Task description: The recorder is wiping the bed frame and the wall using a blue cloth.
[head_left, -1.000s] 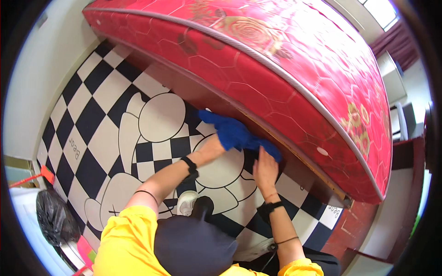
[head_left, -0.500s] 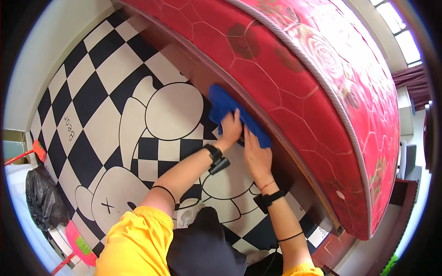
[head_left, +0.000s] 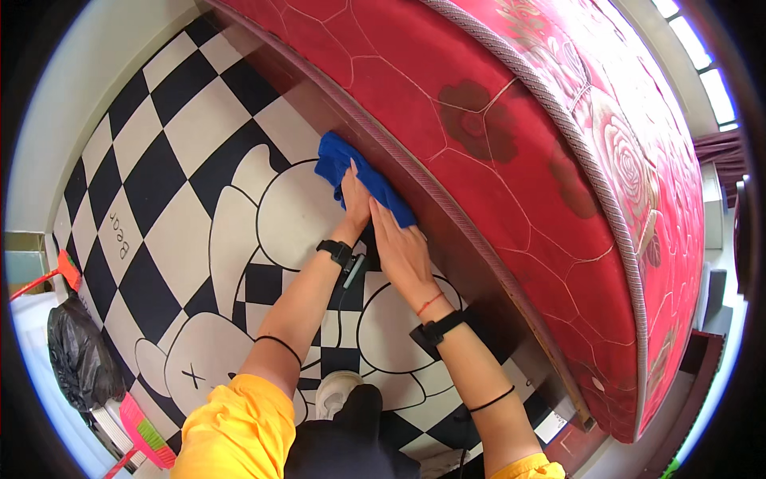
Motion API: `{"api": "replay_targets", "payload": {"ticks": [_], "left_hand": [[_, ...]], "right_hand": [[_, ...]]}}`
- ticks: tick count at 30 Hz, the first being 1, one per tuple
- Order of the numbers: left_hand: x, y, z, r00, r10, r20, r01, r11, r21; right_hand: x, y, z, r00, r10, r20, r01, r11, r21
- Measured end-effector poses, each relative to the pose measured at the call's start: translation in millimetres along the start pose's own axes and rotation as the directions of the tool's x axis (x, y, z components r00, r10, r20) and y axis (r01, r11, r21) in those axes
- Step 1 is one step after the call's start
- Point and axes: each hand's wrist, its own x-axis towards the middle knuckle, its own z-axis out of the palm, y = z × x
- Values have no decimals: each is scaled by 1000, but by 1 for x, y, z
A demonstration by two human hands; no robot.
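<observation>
A blue cloth (head_left: 373, 185) is spread against the dark reddish-brown side board (head_left: 447, 231) of the bed. My left hand (head_left: 356, 203) is closed on its near side, and part of the fingers is hidden in the folds. Just to the right, my right hand (head_left: 400, 249) presses the lower end of the cloth, fingers held together against it. The two hands almost touch. Each wrist carries a black band, and a small device hangs at the left one.
A red flowered mattress (head_left: 511, 152) overhangs the board. The floor (head_left: 191, 120) has a black-and-white checked covering with cartoon figures. At the left are a black plastic bag (head_left: 80, 351) and a pink-and-green broom head (head_left: 148, 431). My shoe (head_left: 337, 393) stands below my hands.
Both hands and the blue cloth have slid up and left along the side board. My view has shifted slightly, and more of my shoe shows.
</observation>
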Motion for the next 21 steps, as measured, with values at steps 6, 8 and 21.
{"api": "replay_targets", "payload": {"ticks": [6, 8, 21], "left_hand": [[-92, 27, 25, 973, 110, 201, -185, 897, 401], [-128, 60, 37, 973, -87, 212, 22, 957, 289], [-144, 268, 82, 381, 334, 862, -261, 933, -247]], "right_hand": [[-76, 9, -14, 986, 94, -137, -96, 995, -10], [-107, 7, -27, 962, 265, -60, -265, 964, 2], [-188, 27, -166, 427, 340, -838, -483, 869, 106]]}}
